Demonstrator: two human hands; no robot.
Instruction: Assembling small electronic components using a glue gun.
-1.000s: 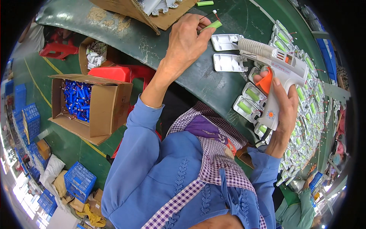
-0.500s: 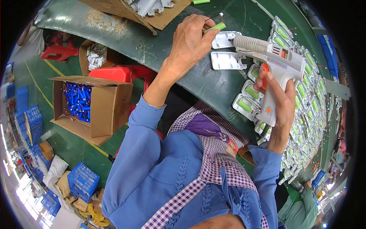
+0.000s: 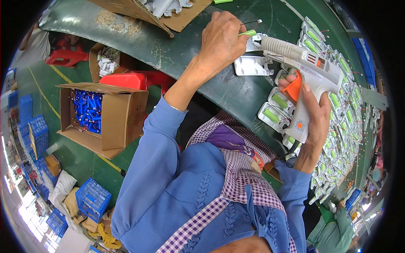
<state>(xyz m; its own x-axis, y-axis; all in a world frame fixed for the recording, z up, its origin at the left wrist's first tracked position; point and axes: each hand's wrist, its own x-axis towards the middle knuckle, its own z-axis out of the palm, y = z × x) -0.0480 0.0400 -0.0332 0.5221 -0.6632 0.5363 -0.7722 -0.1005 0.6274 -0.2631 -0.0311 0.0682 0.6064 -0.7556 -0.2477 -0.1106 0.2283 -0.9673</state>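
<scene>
A white hot glue gun (image 3: pixel 314 78) with an orange trigger is gripped in my right hand (image 3: pixel 314 114), its ribbed front pointing left. My left hand (image 3: pixel 223 40) pinches a green battery cell (image 3: pixel 249 33) whose thin wires end in a small white connector (image 3: pixel 260 20). The cell is over a white plastic shell (image 3: pixel 254 43), which the hand and glue gun partly cover; I cannot tell whether it touches. Just nearer me lies another white shell (image 3: pixel 253 66) without a cell. Beside the glue gun's handle, shells with green cells (image 3: pixel 272 114) rest on the table.
Rows of white shells with green cells (image 3: pixel 337 139) cover the right of the green table (image 3: pixel 168 55). A cardboard box of white parts (image 3: pixel 139 14) stands at the far edge. On the left are a red stool (image 3: pixel 126 81) and a carton of blue cells (image 3: pixel 114 122).
My left hand has moved right with the green cell, bringing it over the far shell. The glue gun has shifted slightly right, and its orange trigger sticks out further.
</scene>
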